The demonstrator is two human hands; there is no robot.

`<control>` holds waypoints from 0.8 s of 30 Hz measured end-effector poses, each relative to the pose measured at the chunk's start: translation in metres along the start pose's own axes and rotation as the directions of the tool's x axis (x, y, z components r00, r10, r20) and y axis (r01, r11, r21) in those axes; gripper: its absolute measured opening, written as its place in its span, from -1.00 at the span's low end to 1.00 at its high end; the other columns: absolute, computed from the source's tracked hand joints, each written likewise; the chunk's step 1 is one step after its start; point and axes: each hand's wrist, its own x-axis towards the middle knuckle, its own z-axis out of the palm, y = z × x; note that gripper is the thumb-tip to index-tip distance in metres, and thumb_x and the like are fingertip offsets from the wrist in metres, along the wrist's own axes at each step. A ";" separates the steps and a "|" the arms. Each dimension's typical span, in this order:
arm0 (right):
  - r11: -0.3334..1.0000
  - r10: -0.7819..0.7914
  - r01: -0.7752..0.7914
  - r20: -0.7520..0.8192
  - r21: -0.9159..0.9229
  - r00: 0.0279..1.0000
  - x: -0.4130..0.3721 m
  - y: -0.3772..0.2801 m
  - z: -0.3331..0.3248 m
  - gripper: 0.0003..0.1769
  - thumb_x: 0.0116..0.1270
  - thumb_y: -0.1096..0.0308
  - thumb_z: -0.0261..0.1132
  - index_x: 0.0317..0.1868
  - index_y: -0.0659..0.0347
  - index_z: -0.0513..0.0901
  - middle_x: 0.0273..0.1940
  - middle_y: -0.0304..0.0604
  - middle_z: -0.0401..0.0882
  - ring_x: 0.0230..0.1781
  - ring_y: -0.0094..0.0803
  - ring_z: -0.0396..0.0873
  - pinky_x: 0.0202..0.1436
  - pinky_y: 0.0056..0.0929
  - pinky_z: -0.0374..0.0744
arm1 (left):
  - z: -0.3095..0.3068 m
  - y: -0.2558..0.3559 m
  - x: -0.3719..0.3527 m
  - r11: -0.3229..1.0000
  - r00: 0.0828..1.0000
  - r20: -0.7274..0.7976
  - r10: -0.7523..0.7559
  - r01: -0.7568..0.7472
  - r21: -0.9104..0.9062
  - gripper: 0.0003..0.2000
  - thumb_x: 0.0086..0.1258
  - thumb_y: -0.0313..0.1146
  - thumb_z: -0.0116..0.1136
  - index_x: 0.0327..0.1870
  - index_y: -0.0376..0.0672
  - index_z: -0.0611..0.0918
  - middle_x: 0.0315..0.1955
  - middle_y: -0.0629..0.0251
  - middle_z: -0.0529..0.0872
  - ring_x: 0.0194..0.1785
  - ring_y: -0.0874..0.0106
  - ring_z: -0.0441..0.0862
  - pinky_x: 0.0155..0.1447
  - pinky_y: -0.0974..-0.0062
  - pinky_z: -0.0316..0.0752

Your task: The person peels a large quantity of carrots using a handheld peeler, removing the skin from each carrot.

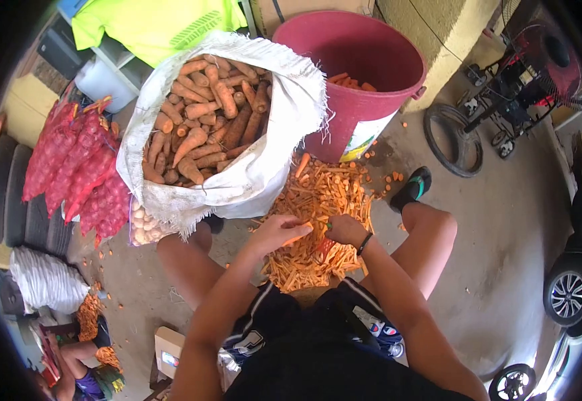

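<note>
Over a heap of orange carrot peelings (321, 264) between my knees, my left hand (281, 234) is closed around a carrot (298, 237). Close beside it on the right, my right hand (346, 230) is closed on a small tool; a bit of green shows at its fingers, and the rest is hidden. A large white sack (257, 180) full of unpeeled carrots (207, 120) stands open just ahead on the left. Beyond the heap is a dark red barrel (364, 100) with some orange carrots (352, 83) inside.
Red mesh bags of onions (80, 160) lean left of the sack, near stacked tires (17, 187). Another person (74, 361) sits at the lower left by more peelings. A loose tire (453, 140), a fan (558, 60) and a vehicle wheel (567, 291) are at the right.
</note>
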 end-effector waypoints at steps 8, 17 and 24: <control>0.993 -0.109 0.110 -0.012 0.047 0.994 0.007 0.000 0.017 -0.59 0.29 0.12 0.34 -0.10 0.35 0.68 -0.15 0.20 0.72 -0.06 0.10 0.68 0.07 -0.02 0.61 | -0.094 0.173 0.029 0.732 0.896 -0.009 0.444 -0.368 -0.573 -0.44 0.53 -0.05 0.20 0.39 -0.24 0.46 0.06 0.10 0.74 0.00 0.33 0.77 0.04 0.42 0.67; 0.994 -0.103 0.100 0.053 0.049 0.993 0.005 -0.005 0.014 -0.52 0.31 0.03 0.33 -0.08 0.34 0.66 -0.11 0.23 0.71 0.00 0.10 0.67 0.08 -0.03 0.62 | -0.185 0.121 0.137 0.885 0.731 -0.601 0.323 -0.008 0.465 -0.57 0.42 -0.11 0.28 0.03 -0.36 0.68 -0.23 0.04 0.78 -0.19 0.29 0.75 -0.06 0.33 0.63; 0.982 -0.142 0.138 0.022 0.129 0.990 0.000 -0.006 0.010 -0.52 0.30 0.03 0.34 -0.05 0.34 0.66 -0.09 0.19 0.71 0.01 0.08 0.67 0.09 -0.05 0.61 | -0.190 0.113 0.151 0.963 0.787 -0.586 0.193 -0.038 0.266 -0.60 0.36 -0.13 0.34 -0.07 -0.37 0.68 -0.19 0.11 0.77 -0.19 0.26 0.72 0.01 0.37 0.61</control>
